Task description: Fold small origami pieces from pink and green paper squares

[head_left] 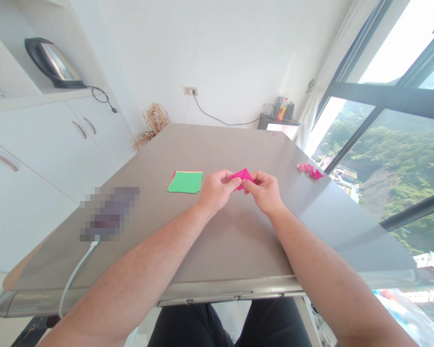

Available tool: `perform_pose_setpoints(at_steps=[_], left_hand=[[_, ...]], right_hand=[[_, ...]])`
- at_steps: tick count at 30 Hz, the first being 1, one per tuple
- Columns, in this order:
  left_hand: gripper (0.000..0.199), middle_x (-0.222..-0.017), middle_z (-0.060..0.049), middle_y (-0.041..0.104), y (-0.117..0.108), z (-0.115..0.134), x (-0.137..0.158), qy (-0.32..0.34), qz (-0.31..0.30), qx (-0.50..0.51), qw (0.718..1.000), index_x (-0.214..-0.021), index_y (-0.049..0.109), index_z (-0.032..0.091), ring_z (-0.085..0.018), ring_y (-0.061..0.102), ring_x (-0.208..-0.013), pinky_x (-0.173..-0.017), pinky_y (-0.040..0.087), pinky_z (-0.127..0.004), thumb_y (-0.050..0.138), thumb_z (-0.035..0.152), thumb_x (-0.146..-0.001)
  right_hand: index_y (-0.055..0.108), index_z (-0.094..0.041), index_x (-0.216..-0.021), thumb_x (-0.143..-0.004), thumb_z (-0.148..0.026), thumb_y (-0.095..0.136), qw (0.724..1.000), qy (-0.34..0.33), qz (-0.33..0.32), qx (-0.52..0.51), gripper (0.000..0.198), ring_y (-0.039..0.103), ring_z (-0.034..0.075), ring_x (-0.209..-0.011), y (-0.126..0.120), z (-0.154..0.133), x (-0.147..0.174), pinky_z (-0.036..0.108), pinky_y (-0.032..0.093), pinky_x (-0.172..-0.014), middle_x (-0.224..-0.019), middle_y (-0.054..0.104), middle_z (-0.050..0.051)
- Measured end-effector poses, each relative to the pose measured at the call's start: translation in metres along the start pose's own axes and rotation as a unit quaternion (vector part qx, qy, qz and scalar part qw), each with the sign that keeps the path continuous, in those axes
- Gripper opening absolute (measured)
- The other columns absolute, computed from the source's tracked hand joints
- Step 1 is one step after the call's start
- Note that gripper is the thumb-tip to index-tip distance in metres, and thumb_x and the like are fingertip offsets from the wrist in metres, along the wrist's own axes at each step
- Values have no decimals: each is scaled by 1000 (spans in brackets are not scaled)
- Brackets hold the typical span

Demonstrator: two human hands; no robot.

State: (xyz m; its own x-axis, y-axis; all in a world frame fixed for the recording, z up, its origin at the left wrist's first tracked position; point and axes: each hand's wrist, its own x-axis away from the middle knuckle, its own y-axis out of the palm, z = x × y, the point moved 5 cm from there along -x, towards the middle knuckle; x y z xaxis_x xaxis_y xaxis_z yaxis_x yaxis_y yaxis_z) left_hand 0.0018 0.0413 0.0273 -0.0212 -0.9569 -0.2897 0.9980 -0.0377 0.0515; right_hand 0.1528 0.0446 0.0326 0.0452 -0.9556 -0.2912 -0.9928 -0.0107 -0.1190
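A folded piece of pink origami paper [245,173] is held between both hands above the middle of the table. My left hand [218,189] pinches its left side with thumb and fingers. On the other side, my right hand [265,191] grips the right corner, its thumb pressed near the paper's centre. The fingers cover the lower part of the folds. To the left of my left hand lies a stack of coloured paper sheets [185,182], green on top with a red edge showing. Several folded pink paper pieces [310,170] sit near the table's right edge.
A grey table [217,241] spans the view. A blurred-out object [110,214] with a white cable [77,267] lies at left. A kettle [56,62] stands on a shelf; bottles [282,109] stand on a small cabinet behind the table. Windows [383,130] line the right side.
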Motion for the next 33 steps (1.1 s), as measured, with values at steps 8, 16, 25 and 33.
perform_pose_setpoints(at_steps=[8,16,25,33], left_hand=[[18,-71,-2,70,-8,1,-2,17,48,8,999,-76,67,18,-16,64,-70,-71,49,-30,74,35,-78],[23,-76,-2,70,-6,-4,-1,-5,9,25,1000,-86,72,18,-14,60,-70,-71,49,-29,78,37,-76],[23,-77,-2,71,-10,-5,-2,16,29,-5,999,-86,73,17,-15,62,-72,-73,49,-29,77,38,-76],[18,-77,-2,72,-10,-5,-2,16,19,-19,1000,-86,73,17,-15,63,-71,-72,48,-29,76,31,-75]], right_hand=[[68,-20,-71,-73,-38,76,1000,-4,-6,-1,20,54,13,-57,5,1,1,29,41,-56,-59,64,0],[66,-20,-70,-72,-38,78,1000,3,-4,-20,22,57,13,-58,5,5,1,29,44,-57,-60,64,-1],[65,-21,-65,-71,-34,77,998,3,-5,-61,19,59,14,-60,6,8,-2,30,47,-60,-62,67,0],[68,-20,-65,-71,-33,78,998,10,-15,-62,17,60,14,-61,5,7,-2,30,48,-61,-64,68,1]])
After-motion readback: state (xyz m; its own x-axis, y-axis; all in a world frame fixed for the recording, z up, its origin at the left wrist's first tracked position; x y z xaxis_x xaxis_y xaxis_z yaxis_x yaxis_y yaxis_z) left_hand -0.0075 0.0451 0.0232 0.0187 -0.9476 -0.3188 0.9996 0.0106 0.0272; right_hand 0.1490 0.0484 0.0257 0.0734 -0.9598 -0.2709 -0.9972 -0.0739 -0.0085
